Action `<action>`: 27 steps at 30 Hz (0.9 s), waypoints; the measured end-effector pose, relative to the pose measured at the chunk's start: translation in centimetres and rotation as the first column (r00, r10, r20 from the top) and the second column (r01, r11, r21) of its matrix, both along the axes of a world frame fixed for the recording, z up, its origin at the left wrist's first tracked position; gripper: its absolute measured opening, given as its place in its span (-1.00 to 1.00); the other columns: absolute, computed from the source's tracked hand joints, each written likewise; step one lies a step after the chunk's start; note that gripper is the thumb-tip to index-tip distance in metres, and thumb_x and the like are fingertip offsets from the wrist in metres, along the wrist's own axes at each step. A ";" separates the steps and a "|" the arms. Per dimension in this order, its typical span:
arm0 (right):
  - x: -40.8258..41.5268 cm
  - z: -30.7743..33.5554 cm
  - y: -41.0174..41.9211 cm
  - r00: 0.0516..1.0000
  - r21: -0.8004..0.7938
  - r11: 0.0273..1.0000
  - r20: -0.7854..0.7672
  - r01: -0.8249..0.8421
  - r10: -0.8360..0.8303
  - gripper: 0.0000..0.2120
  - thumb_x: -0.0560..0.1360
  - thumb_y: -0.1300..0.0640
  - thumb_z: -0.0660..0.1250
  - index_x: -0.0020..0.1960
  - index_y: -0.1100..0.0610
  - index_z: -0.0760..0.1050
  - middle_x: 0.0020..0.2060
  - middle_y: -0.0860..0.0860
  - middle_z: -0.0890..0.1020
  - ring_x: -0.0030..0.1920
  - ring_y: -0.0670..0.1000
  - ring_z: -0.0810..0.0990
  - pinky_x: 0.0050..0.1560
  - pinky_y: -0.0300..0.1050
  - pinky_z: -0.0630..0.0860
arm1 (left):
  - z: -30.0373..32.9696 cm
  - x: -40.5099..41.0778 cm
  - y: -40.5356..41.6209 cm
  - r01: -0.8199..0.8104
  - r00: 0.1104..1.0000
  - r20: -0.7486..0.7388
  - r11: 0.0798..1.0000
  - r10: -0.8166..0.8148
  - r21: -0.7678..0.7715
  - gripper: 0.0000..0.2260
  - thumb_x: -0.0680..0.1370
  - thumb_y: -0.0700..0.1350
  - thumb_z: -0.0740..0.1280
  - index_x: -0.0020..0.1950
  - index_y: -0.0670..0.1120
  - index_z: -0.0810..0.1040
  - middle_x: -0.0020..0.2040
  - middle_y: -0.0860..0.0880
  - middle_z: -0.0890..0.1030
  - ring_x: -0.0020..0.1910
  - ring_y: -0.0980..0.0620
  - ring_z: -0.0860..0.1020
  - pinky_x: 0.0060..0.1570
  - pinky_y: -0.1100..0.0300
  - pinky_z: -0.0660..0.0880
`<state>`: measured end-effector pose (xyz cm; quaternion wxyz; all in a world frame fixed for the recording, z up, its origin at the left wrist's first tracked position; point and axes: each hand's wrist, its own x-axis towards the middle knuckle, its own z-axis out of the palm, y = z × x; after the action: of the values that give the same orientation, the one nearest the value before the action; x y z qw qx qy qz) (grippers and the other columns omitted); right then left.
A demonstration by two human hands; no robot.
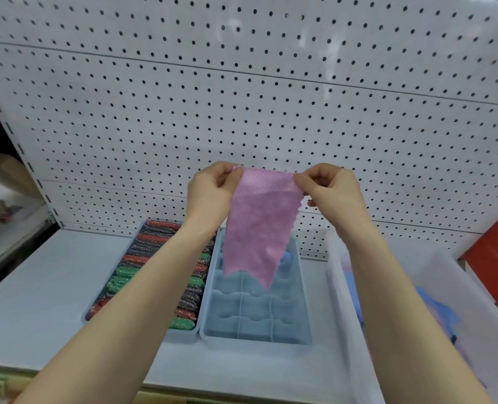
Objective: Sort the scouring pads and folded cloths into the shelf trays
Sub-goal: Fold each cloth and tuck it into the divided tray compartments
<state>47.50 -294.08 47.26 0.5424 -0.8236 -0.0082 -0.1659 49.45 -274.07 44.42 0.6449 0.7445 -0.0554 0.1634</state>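
Observation:
A pink textured cloth (259, 225) hangs unfolded in the air above the shelf. My left hand (213, 191) pinches its upper left corner and my right hand (329, 191) pinches its upper right corner. Below it sits a light blue tray (210, 325) with wavy dividers; a blue folded cloth (288, 256) shows at its far end, partly hidden by the pink one. To the left, a second tray (183, 333) is packed with red, green and dark glittery scouring pads (131, 272), partly covered by my left forearm.
A clear plastic bin (344, 301) at the right holds blue and pink cloths (443, 313). A red box (495, 252) leans at the far right. A white pegboard (242, 97) backs the grey shelf (38, 287).

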 end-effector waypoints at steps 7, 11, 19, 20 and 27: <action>0.7 -1.1 1.7 0.997 0.192 0.981 -0.059 -0.035 0.048 -0.86 0.48 0.23 0.37 -0.21 0.29 0.54 -0.36 0.10 0.57 -0.39 0.02 0.56 -0.27 -0.07 0.61 | -0.4 -1.1 -1.0 -0.084 0.996 0.054 0.957 0.072 0.278 -0.95 0.51 0.04 0.38 -0.04 0.18 0.59 -0.10 0.24 0.62 -0.07 0.28 0.58 -0.10 0.38 0.49; 0.1 -1.2 3.1 0.952 0.152 0.948 -0.087 -0.279 0.294 -0.78 0.56 0.20 0.29 -0.15 0.19 0.67 -0.24 -0.02 0.74 -0.17 -0.07 0.72 -0.17 -0.17 0.62 | -0.7 -1.7 -2.5 0.250 0.961 -0.183 0.938 -0.209 0.239 -0.78 0.41 0.10 0.43 0.01 0.09 0.66 -0.11 0.14 0.70 -0.04 0.19 0.64 -0.03 0.22 0.55; 0.4 0.1 -0.3 0.914 -0.195 0.893 -0.067 -0.405 0.400 -0.55 0.41 0.04 0.47 0.24 -0.26 0.51 0.14 -0.26 0.61 0.16 -0.25 0.55 0.09 -0.29 0.49 | -0.6 -0.9 -0.9 0.242 0.970 -0.063 0.932 -0.234 0.270 -0.90 0.59 -0.20 0.26 -0.01 -0.11 0.57 -0.29 -0.04 0.50 -0.31 0.02 0.39 -0.26 0.12 0.31; 0.5 0.1 -0.5 0.880 -0.233 0.849 -0.153 -0.474 0.450 -0.50 0.38 0.03 0.50 0.26 -0.27 0.48 0.16 -0.25 0.59 0.20 -0.24 0.53 0.16 -0.23 0.50 | -0.2 -0.9 -0.8 0.277 0.960 -0.045 0.921 -0.275 0.275 -0.90 0.59 -0.20 0.26 0.01 -0.06 0.56 -0.25 -0.03 0.54 -0.27 0.04 0.43 -0.22 0.12 0.35; 1.2 -0.4 -1.3 0.912 -0.110 0.909 -0.138 -0.401 0.386 -0.83 0.40 0.08 0.55 -0.21 0.14 0.60 -0.33 -0.03 0.58 -0.29 -0.09 0.50 -0.18 -0.14 0.43 | 0.3 0.2 0.7 0.299 0.954 -0.025 0.941 -0.299 0.160 -0.98 0.56 -0.15 0.37 -0.05 -0.04 0.57 -0.19 -0.09 0.65 -0.20 0.04 0.53 -0.10 0.10 0.45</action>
<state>48.75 -295.36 46.82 0.5067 -0.8481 -0.1547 -0.0053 49.68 -273.33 44.74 0.5996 0.7774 -0.1807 0.0586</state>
